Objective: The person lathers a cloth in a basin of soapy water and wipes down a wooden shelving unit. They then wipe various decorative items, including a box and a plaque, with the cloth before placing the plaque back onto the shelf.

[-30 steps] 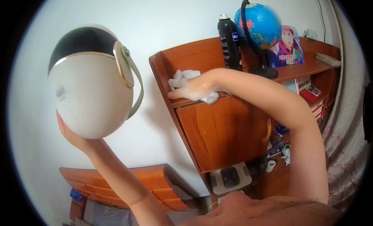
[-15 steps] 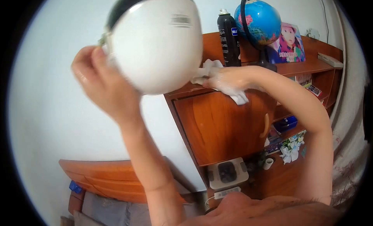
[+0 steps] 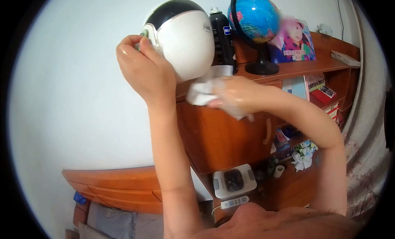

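Note:
A white helmet [image 3: 187, 45] with a dark visor is above the left end of the cabinet's top shelf. My left hand [image 3: 146, 70] is closed on its left side, fingers at the visor pivot. Whether the helmet rests on the shelf cannot be made out. Below and right of it, my right hand [image 3: 234, 93] is closed on a crumpled white cloth [image 3: 201, 93], slightly blurred, in front of the shelf edge. Just behind the helmet stands a black spray can [image 3: 222, 41] with a white cap.
A globe [image 3: 257, 19] on a black stand and a picture of a child [image 3: 294, 41] stand further right on the wooden cabinet [image 3: 230, 136]. Lower down are a white-grey box [image 3: 234, 181], a power strip [image 3: 235, 202] and artificial flowers [image 3: 303, 156]. A bed headboard [image 3: 115, 189] is at lower left.
The helmet has moved away from me, down and right toward the shelf, with my left hand on it. My right hand and the cloth have come slightly down from the shelf top.

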Demonstrator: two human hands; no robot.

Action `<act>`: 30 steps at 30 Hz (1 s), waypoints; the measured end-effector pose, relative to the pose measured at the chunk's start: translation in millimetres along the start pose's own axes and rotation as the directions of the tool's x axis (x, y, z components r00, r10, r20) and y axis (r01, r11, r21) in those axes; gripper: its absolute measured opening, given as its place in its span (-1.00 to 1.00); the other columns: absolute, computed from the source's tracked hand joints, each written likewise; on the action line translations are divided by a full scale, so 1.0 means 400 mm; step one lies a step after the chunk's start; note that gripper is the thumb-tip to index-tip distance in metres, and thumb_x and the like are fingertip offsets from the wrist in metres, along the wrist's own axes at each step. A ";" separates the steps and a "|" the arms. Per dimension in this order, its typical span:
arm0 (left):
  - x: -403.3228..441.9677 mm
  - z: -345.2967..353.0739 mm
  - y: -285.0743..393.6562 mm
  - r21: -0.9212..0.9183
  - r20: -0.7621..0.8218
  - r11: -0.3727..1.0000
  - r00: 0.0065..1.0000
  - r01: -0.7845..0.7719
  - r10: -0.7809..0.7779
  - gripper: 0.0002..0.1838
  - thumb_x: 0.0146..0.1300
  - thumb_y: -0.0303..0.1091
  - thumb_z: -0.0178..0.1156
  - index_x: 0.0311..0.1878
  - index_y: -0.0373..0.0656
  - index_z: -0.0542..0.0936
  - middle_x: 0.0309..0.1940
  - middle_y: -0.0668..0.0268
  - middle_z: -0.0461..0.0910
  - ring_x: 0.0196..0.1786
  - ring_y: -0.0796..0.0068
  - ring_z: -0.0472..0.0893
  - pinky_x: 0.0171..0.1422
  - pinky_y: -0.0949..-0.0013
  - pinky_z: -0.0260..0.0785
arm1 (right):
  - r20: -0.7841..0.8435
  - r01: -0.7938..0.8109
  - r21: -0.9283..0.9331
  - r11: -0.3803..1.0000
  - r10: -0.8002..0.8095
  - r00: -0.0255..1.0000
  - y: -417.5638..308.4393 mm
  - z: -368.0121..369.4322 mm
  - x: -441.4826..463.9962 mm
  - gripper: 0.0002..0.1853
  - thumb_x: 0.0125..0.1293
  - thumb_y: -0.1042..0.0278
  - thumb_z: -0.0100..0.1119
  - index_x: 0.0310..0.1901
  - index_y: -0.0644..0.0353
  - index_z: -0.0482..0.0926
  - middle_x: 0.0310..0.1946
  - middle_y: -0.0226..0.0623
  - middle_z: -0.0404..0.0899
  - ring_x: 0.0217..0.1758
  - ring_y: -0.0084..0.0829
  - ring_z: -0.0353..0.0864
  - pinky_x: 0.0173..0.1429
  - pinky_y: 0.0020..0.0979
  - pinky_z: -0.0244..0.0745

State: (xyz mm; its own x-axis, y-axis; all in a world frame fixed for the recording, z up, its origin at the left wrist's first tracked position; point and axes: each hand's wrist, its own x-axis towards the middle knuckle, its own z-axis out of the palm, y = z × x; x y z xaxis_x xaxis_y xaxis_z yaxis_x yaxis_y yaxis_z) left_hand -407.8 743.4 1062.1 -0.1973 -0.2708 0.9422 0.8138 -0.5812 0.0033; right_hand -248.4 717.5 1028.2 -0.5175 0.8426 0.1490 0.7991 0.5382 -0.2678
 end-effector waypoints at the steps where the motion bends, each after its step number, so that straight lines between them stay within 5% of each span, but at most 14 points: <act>1: 0.005 0.001 0.000 0.009 -0.010 1.000 1.000 0.027 -0.027 -0.86 0.21 -0.44 -0.05 -0.30 -0.35 0.36 -0.32 0.11 0.42 -0.27 0.14 0.41 -0.18 0.23 0.27 | -0.003 0.134 0.060 0.989 -0.134 0.991 0.005 0.029 0.050 -0.68 0.31 0.17 -0.11 -0.20 0.28 0.47 -0.76 -0.20 0.47 -0.80 -0.36 0.50 -0.81 -0.47 0.37; 2: 0.013 0.002 0.002 0.006 -0.010 1.000 1.000 0.027 -0.027 -0.86 0.21 -0.44 -0.05 -0.30 -0.35 0.36 -0.32 0.11 0.42 -0.27 0.14 0.41 -0.18 0.23 0.27 | 0.170 0.060 0.048 0.997 -0.067 0.983 -0.037 0.018 0.074 -0.68 0.27 0.23 -0.09 -0.39 0.35 0.50 -0.72 -0.15 0.51 -0.72 -0.32 0.56 -0.76 -0.44 0.42; 4: 0.023 0.005 0.008 0.055 -0.017 0.998 0.999 0.035 -0.034 -0.86 0.21 -0.43 -0.05 -0.29 -0.35 0.37 -0.31 0.10 0.43 -0.26 0.12 0.42 -0.17 0.21 0.28 | 0.239 0.362 -0.221 0.906 -0.310 0.920 -0.063 0.055 0.138 -0.89 -0.07 0.58 0.05 -0.47 0.44 0.51 -0.70 -0.02 0.51 -0.73 -0.18 0.55 -0.66 -0.30 0.48; 6: 0.022 0.010 0.011 0.037 -0.007 0.998 0.999 0.053 -0.053 -0.85 0.21 -0.43 -0.04 -0.28 -0.35 0.38 -0.29 0.09 0.43 -0.24 0.12 0.42 -0.16 0.21 0.28 | -0.075 0.397 -0.337 0.853 -0.445 0.892 -0.088 0.056 0.086 -0.85 -0.04 0.51 0.05 -0.39 0.36 0.51 -0.51 -0.01 0.55 -0.45 -0.14 0.59 -0.40 -0.23 0.53; 7: 0.015 0.012 0.009 0.068 0.006 0.997 0.999 0.037 -0.037 -0.85 0.21 -0.43 -0.04 -0.27 -0.34 0.39 -0.29 0.09 0.43 -0.23 0.13 0.42 -0.14 0.22 0.28 | -0.083 0.391 -0.332 0.858 -0.439 0.894 -0.065 0.066 0.085 -0.85 -0.04 0.51 0.05 -0.39 0.36 0.51 -0.51 -0.01 0.55 -0.45 -0.14 0.59 -0.40 -0.23 0.53; 10: -0.014 0.020 0.006 0.107 0.035 0.994 0.999 0.034 -0.038 -0.84 0.23 -0.41 -0.05 -0.26 -0.34 0.39 -0.28 0.10 0.44 -0.21 0.15 0.43 -0.12 0.23 0.29 | -0.468 0.444 -0.377 0.813 -0.580 0.666 0.071 0.108 0.072 -0.77 0.16 0.40 -0.07 -0.20 0.29 0.49 -0.25 0.00 0.54 -0.21 -0.11 0.55 -0.19 -0.18 0.50; 11: -0.023 0.023 0.003 0.114 0.051 0.992 0.997 0.047 -0.053 -0.82 0.25 -0.39 -0.07 -0.26 -0.34 0.39 -0.28 0.11 0.44 -0.21 0.17 0.45 -0.12 0.24 0.30 | -0.395 0.275 -0.099 0.956 -0.292 0.871 0.078 0.081 0.018 -0.71 0.25 0.43 -0.19 -0.03 0.17 0.44 -0.13 -0.05 0.52 -0.15 -0.09 0.54 -0.08 -0.22 0.48; 12: -0.031 0.027 0.002 0.115 0.051 0.992 0.997 0.048 -0.054 -0.82 0.25 -0.39 -0.07 -0.26 -0.34 0.39 -0.28 0.11 0.44 -0.21 0.17 0.45 -0.12 0.24 0.30 | -0.534 0.346 -0.415 0.841 -0.533 0.656 0.161 0.102 0.023 -0.73 0.23 0.42 -0.12 -0.05 0.14 0.47 -0.10 -0.08 0.52 -0.07 -0.12 0.53 -0.01 -0.26 0.45; 14: -0.045 0.036 0.000 0.173 0.074 0.985 0.997 0.001 -0.014 -0.83 0.23 -0.39 -0.05 -0.28 -0.34 0.40 -0.29 0.10 0.44 -0.22 0.15 0.44 -0.12 0.23 0.29 | -0.553 0.271 -0.461 0.845 -0.513 0.657 0.220 0.073 -0.043 -0.74 0.15 0.44 0.03 -0.09 0.12 0.51 -0.08 -0.17 0.53 -0.04 -0.18 0.52 0.04 -0.29 0.43; 15: -0.054 0.041 -0.007 0.195 0.067 0.980 0.998 -0.023 0.010 -0.83 0.22 -0.40 -0.03 -0.29 -0.34 0.41 -0.30 0.10 0.44 -0.23 0.13 0.44 -0.13 0.22 0.29 | -0.508 0.227 -0.368 0.902 -0.400 0.763 0.231 0.050 -0.075 -0.72 0.14 0.44 0.05 -0.07 0.11 0.51 -0.09 -0.19 0.53 -0.05 -0.18 0.52 0.03 -0.28 0.43; 19: -0.078 0.047 -0.017 0.263 0.066 0.965 0.998 -0.023 0.006 -0.84 0.22 -0.41 -0.03 -0.28 -0.35 0.40 -0.29 0.09 0.44 -0.21 0.12 0.43 -0.11 0.21 0.29 | -0.559 0.155 -0.337 0.929 -0.330 0.761 0.283 0.026 -0.134 -0.72 0.10 0.47 0.10 -0.09 0.15 0.51 -0.10 -0.19 0.53 -0.05 -0.16 0.51 0.03 -0.29 0.41; 25: -0.092 0.039 -0.015 0.307 0.026 0.948 0.995 0.082 -0.095 -0.83 0.23 -0.41 -0.04 -0.23 -0.34 0.39 -0.26 0.05 0.43 -0.18 0.10 0.43 -0.09 0.20 0.29 | -0.603 0.294 -0.343 0.892 -0.449 0.660 0.330 0.025 -0.149 -0.75 0.15 0.45 0.06 -0.10 0.11 0.54 -0.13 -0.18 0.54 -0.09 -0.17 0.52 -0.01 -0.30 0.42; 30: -0.092 0.017 -0.007 0.384 0.113 0.921 0.987 0.060 -0.112 -0.83 0.24 -0.38 -0.05 -0.24 -0.33 0.38 -0.29 0.06 0.46 -0.23 0.12 0.45 -0.15 0.18 0.32 | -0.635 0.265 0.007 0.964 -0.201 0.746 0.336 0.004 -0.164 -0.72 0.13 0.48 0.07 -0.09 0.08 0.54 -0.11 -0.21 0.54 -0.08 -0.19 0.53 0.01 -0.33 0.43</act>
State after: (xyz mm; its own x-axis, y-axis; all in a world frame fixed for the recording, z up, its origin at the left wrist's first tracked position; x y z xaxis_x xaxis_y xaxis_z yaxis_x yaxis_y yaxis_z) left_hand -399.0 760.1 1029.7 -0.2237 -0.1155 0.9678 0.9478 -0.2573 0.1883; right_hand -107.4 734.7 980.8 -0.3526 0.5332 0.7690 0.6311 0.7423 -0.2253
